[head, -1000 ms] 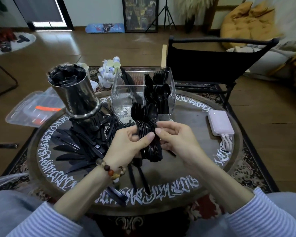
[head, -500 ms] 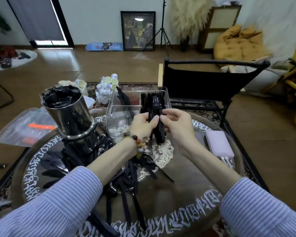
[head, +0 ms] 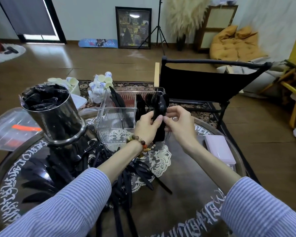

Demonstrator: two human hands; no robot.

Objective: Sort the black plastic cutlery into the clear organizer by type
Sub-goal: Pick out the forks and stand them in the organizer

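Both hands, left (head: 146, 124) and right (head: 179, 123), are pinching spoons (head: 161, 106) over the organizer (head: 116, 117); steel cup (head: 55, 115) and loose cutlery (head: 123, 182) are crowding the left.

Room's kinda cozy-messy. Brown wood floor (head: 96, 60), glossy, pale wall (head: 85, 16) at far end. Dark doorway (head: 29, 16) far left, daylight strip along bottom. Framed picture (head: 133, 27) leaning on wall, skateboard deck (head: 98, 43) lying just left of it. Light-stand tripod (head: 158, 29) right of picture, then big pampas grass (head: 183, 17) in dark vase. Wooden cabinet (head: 215, 26) far right, mustard cushion (head: 234, 43) slumped beside it. Black folding chair (head: 203, 81) behind round tabletop (head: 183, 199), patterned rug (head: 207, 108) underneath.
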